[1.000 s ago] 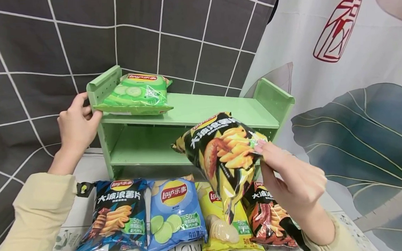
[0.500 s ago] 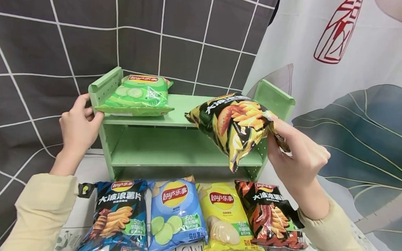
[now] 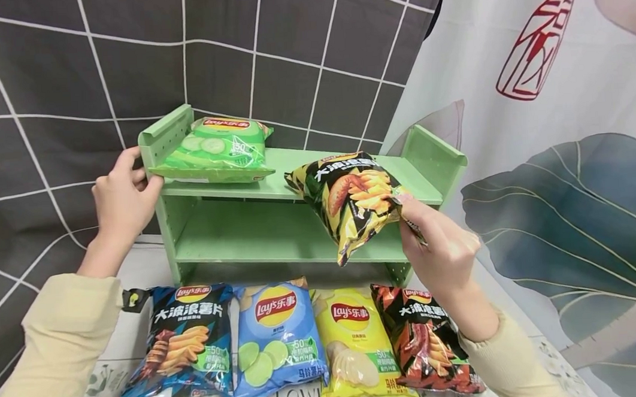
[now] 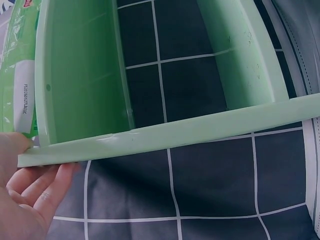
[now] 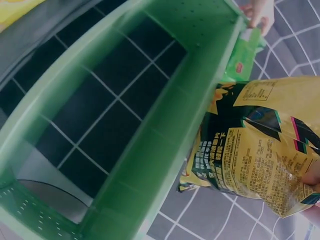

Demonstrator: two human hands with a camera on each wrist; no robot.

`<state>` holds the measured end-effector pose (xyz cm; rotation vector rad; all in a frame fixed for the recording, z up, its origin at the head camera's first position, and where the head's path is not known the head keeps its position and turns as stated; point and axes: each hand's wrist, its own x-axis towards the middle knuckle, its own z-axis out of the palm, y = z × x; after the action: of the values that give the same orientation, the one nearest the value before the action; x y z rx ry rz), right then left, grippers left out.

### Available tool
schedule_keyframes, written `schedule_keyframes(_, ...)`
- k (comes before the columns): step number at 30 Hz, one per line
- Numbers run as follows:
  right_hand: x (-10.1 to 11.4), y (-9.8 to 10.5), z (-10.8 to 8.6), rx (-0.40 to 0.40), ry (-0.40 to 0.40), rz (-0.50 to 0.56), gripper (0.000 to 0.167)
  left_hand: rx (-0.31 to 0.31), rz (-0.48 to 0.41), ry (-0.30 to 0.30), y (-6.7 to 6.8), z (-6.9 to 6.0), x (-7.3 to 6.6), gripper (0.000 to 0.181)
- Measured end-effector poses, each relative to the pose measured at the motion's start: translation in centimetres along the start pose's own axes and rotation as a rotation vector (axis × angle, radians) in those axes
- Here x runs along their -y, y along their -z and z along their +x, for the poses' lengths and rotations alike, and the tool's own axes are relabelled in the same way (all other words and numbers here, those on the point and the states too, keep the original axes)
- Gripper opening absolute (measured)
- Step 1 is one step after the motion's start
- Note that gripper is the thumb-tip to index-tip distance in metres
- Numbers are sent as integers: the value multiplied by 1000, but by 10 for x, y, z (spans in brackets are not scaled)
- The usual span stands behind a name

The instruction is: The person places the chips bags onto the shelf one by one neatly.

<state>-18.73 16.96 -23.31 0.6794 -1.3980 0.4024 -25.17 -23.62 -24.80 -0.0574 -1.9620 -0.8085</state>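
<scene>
Four chip bags [image 3: 282, 338] before shelf [image 3: 238, 229]; green bag [image 3: 220, 145] atop left end.

Six chip bags [image 3: 358, 343]; one green rack [image 3: 239, 232], two boards [image 3: 280, 161], two side panels [image 3: 434, 156].

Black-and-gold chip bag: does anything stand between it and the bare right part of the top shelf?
Nothing visible does. The green bag lies aside, at the left end of the top shelf; the right hand holds the black-and-gold chip bag.
</scene>
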Motion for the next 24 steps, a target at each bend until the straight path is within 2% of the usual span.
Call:
schedule_keyframes(7, 4, -3, 1, 13, 43, 3, 15, 9, 11, 12, 1, 0, -3, 42)
schedule_keyframes(13, 1, -12, 8, 25, -6, -56, 11, 22, 12, 24, 2, -1, -3, 43)
schedule_keyframes(17, -2, -20, 11, 48, -21, -69, 15, 29, 14, 29, 2, -1, -3, 43)
schedule_keyframes(20, -6, -26, 9, 85, 7, -107, 20, 31, 17, 29, 2, 0, -3, 43)
schedule_keyframes(24, -14, -34, 3, 183, 35, -115, 25, 30, 18, 29, 2, 0, -3, 43)
